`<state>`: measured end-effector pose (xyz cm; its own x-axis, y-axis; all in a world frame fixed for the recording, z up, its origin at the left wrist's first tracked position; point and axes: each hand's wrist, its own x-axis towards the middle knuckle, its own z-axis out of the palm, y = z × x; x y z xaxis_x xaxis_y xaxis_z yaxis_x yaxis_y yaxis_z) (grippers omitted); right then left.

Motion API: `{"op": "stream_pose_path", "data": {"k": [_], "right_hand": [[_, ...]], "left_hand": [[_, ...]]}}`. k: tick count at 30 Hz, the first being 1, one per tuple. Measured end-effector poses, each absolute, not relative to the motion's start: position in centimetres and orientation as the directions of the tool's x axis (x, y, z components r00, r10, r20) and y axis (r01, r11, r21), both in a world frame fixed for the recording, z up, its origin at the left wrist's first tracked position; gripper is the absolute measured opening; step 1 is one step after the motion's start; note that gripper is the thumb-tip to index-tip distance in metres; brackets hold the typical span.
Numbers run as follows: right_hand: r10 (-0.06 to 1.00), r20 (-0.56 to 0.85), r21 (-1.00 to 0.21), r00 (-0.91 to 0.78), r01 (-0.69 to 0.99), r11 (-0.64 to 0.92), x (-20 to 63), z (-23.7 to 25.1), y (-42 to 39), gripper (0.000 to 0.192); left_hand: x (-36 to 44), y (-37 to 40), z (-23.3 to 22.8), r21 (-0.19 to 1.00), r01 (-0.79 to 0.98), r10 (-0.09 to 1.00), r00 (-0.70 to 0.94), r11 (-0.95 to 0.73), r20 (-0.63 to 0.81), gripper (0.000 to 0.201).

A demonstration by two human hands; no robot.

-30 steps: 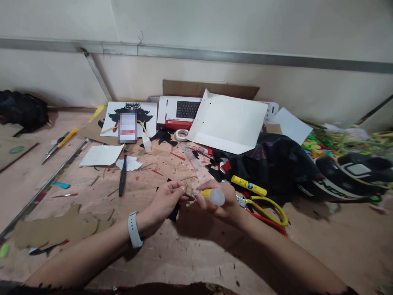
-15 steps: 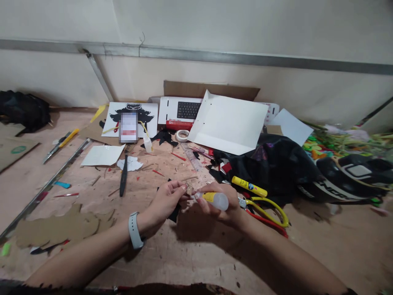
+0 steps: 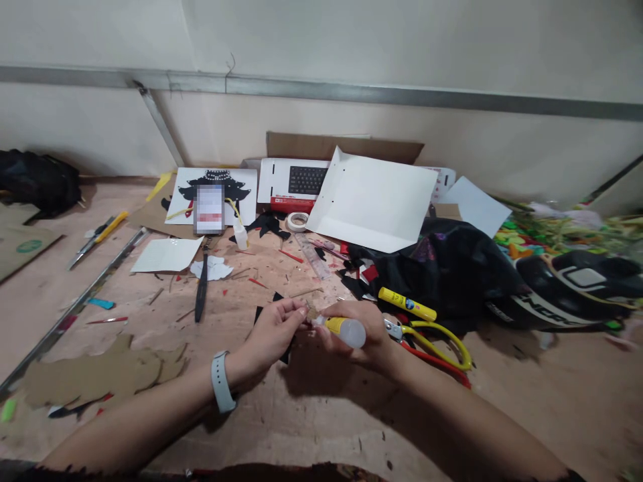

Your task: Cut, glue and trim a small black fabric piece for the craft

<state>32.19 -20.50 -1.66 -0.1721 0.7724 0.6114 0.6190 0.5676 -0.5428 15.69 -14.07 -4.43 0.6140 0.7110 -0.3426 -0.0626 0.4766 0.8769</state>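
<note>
My right hand [image 3: 366, 333] is closed around a small clear glue bottle [image 3: 346, 329] with a yellow label, its nozzle end pointing left. Just left of the nozzle, my left hand [image 3: 274, 330] pinches a small tan piece [image 3: 312, 312], mostly covered by fingers; its exact kind I cannot make out. The nozzle is at or very close to that piece; whether they touch is hidden. Beneath my left hand lies a black piece [image 3: 284, 353] on the table.
To the right lie scissors [image 3: 437, 341] with yellow and red handles and a yellow glue stick [image 3: 406, 304]. A white sheet [image 3: 376, 197] leans at the back near a tape roll [image 3: 297, 221]. Cut cardboard [image 3: 95, 375] and a utility knife [image 3: 98, 239] are at left.
My right hand has shifted slightly left with the glue bottle, bringing the nozzle closer to my left fingers. The tan piece is now more covered.
</note>
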Motion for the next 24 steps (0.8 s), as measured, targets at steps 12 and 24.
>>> {"op": "stream_pose_path", "data": {"k": [12,24], "right_hand": [[0.933,-0.060,-0.973,0.354,-0.228,0.023,34.0,-2.2,-17.8,0.033],[0.977,-0.030,-0.999,0.210,0.029,-0.037,34.0,-1.7,-16.6,0.039]], "left_hand": [[15.0,-11.2,-2.5,0.926,-0.106,0.770,0.594,0.363,-0.234,0.036],[12.6,-10.2,-2.6,0.999,-0.008,0.805,0.592,0.050,-0.035,0.027]]}}
